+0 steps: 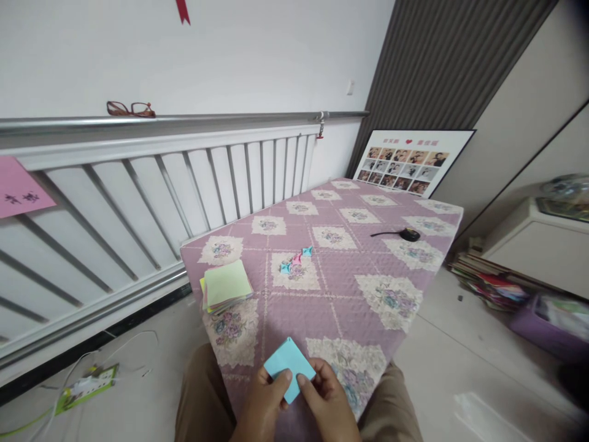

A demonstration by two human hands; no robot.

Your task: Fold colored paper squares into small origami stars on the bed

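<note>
A small blue square of folded paper (291,363) is held up over the near edge of the table, one corner pointing away from me. My left hand (265,393) grips its left side, thumb on top and fingers beneath. On the right side, my right hand (326,393) pinches it the same way, fingers curled under. Left of my hands lies a stack of coloured square paper (227,283) with a pale green sheet on top. Farther off sit small folded paper pieces: a blue one (286,268), a pink one (297,259) and another blue one (307,251).
A purple floral tablecloth (294,313) covers the table. On it, a black round object with a strap (409,234) lies at right, and a framed photo board (414,162) leans at the far end. Left is a white radiator (175,178) with glasses (130,110) on the pipe above.
</note>
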